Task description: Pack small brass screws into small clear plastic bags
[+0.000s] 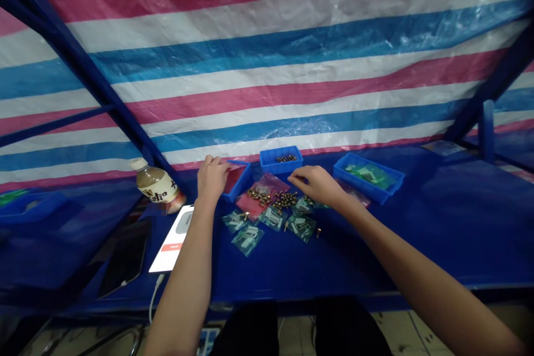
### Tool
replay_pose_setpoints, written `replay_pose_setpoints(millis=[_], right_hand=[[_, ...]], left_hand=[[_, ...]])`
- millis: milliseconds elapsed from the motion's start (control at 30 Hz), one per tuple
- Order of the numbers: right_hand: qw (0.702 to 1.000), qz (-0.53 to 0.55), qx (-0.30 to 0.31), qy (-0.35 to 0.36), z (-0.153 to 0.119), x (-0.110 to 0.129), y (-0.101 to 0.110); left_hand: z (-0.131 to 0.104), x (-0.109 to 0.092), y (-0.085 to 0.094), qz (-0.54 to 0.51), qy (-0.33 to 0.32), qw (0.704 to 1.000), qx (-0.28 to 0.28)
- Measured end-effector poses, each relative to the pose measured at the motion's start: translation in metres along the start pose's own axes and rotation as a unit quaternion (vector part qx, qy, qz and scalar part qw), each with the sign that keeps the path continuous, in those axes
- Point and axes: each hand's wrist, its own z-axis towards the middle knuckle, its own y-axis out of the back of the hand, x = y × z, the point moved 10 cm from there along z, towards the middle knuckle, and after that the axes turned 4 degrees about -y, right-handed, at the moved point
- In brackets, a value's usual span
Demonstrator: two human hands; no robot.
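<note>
Brass pieces [286, 199] lie near the right hand [317, 184], fingers narrow; left hand [211, 178], at blue bin [241, 181], grip unclear

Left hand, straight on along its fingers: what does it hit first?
Most likely the red plastic sheeting inside the blue rectangular plastic tray beside the left hand. Depth is unclear from this one view; contact may already exist.

One left hand [212, 179], one right hand [317, 184], one bottle [156, 184], one lit phone [164, 260], one dark phone [125, 260]. Three blue trays [282, 167] on the counter [438, 228], at least one other tray [44, 212] far left. At least five loose green packets [273, 218]; brass pieces [286, 199] too many to count.
</note>
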Motion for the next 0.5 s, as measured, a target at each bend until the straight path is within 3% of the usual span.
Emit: replay_pose_setpoints(millis=[333,500], right_hand=[[1.000,0.017,0.007,-0.006,-0.001,0.004,-0.002],[1.000,-0.002,0.017,-0.006,-0.001,0.005,-0.003]], left_hand=[[-0.001,0.010,-0.012,-0.059,0.037,0.996,0.046],[-0.004,0.009,-0.002,-0.061,0.017,0.997,0.055]])
